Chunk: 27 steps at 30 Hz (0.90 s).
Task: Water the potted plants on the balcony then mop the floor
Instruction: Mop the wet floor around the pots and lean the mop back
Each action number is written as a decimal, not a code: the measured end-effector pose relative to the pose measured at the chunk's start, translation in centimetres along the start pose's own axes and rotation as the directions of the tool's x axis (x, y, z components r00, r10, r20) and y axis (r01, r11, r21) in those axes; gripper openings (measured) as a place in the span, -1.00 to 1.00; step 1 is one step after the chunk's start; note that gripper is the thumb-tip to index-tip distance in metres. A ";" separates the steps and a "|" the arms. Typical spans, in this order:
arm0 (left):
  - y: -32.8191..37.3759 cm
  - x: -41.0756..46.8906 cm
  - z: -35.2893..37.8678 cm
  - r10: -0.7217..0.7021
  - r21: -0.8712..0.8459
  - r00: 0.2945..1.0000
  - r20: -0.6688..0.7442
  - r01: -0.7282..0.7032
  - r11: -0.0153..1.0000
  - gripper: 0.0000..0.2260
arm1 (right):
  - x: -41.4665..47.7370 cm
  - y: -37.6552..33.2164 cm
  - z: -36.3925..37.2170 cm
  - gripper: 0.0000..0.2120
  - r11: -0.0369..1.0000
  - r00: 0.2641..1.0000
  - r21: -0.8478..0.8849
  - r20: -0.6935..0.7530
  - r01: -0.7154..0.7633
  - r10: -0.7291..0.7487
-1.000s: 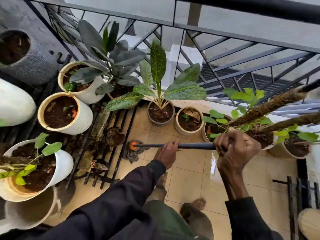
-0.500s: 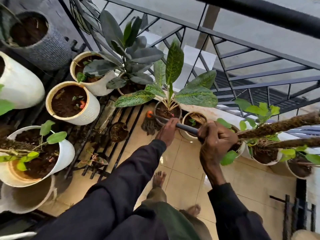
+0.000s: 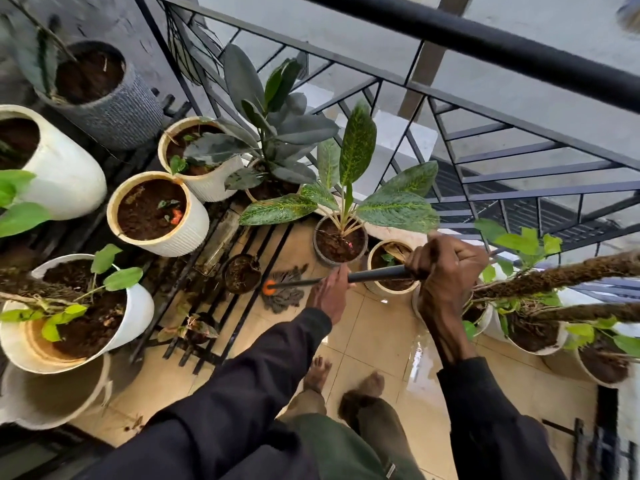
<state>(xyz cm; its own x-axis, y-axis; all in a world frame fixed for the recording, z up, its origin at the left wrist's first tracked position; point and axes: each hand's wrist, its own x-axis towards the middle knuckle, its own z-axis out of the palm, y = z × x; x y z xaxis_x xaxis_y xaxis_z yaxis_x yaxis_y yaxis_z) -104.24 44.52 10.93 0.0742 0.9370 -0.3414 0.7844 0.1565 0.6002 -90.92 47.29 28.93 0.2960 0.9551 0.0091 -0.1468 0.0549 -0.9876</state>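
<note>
Mop (image 3: 285, 289), grey strands splayed on wet tile, black handle gripped by both hands' fingers (image 3: 446, 258).

1. Both hands grip a dark mop handle (image 3: 375, 274): the right hand (image 3: 446, 268) closed around its upper end, the left hand (image 3: 330, 294) lower down.
2. The grey mop head (image 3: 285, 289), with an orange collar, lies on the tiled floor (image 3: 377, 344) at the 9 o'clock end of the handle.
3. At 12 o'clock from the mop head stands a spotted-leaf potted plant (image 3: 341, 216).
4. A wet patch (image 3: 415, 362) shines at 5 o'clock.
</note>
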 end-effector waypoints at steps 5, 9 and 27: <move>-0.2 -0.9 0.9 -0.048 0.020 0.999 0.017 0.048 0.999 -0.80 | 1.0 0.1 -0.9 -0.46 0.993 0.996 0.099 0.067 -0.060 0.054; 2.1 0.7 0.0 -0.007 -0.015 0.993 -0.117 0.005 1.000 -0.71 | 3.2 -1.7 -0.6 -0.47 0.985 0.994 0.161 0.082 0.056 -0.070; 6.7 17.5 -1.4 -0.029 -0.130 0.985 -0.169 0.006 0.991 -0.60 | 14.8 1.2 0.6 -0.48 0.991 0.990 -0.021 0.046 0.136 -0.135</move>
<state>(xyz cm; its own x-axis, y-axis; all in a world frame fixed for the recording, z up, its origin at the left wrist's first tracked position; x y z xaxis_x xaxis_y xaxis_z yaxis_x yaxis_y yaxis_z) -98.59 62.42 9.96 -0.0535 0.9715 -0.2310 0.6978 0.2019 0.6872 -87.32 61.66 28.01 0.2692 0.9514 0.1494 -0.0857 0.1782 -0.9803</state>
